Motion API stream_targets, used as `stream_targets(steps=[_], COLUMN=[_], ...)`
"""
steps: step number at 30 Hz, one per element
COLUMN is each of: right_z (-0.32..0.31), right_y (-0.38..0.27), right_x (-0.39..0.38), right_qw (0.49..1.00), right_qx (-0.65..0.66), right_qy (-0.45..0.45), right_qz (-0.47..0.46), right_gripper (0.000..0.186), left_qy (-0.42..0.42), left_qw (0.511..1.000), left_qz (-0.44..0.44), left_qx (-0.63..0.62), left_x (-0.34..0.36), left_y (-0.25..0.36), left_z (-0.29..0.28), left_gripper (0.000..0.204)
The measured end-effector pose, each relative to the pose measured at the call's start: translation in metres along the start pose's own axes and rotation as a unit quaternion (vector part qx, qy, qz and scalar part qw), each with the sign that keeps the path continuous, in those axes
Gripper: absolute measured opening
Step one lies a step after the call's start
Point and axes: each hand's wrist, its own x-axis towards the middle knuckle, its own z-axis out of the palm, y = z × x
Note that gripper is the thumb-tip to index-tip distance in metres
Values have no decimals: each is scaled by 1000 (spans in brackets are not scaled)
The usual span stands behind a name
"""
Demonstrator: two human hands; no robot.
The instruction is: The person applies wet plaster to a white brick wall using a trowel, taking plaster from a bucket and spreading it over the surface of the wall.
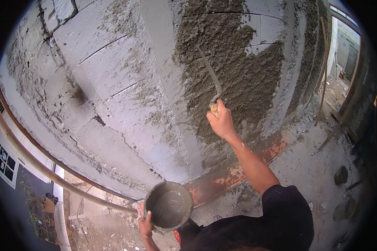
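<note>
My right hand is closed round the wooden handle of a trowel, arm stretched up toward the wall. The trowel's blade shows nearly edge-on, in front of a patch of rough, wet grey mortar; whether it touches the mortar I cannot tell. Low down, my left hand grips the rim of a round bucket at its left side. Grey mortar coats the inside of the bucket, and some lies in its bottom. Smooth vertical mortar strips border the rough patch on both sides.
Pale block wall spreads left of the patch. A reddish ledge runs along the wall's foot. Wooden poles lean at the right, near a doorway. Another bucket lies on the dusty floor. A long pole curves along the lower left.
</note>
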Motion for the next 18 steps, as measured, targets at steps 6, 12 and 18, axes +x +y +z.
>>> stream_targets(steps=[6, 12, 18], right_z=[101, 190, 202], right_y=[-19, -16, -91], right_x=[-26, -7, 90], right_qw=[696, 485, 463], right_qx=[612, 759, 792], right_qy=[53, 96, 130], right_qz=[372, 424, 376], right_gripper=[14, 16, 18], left_qy=[-8, -25, 16], left_qw=[991, 980, 991], left_qz=[-120, -165, -128], left_qx=[52, 108, 34], left_x=[-28, -48, -61], left_y=[100, 111, 79], left_z=[22, 18, -2], left_gripper=[56, 42, 41])
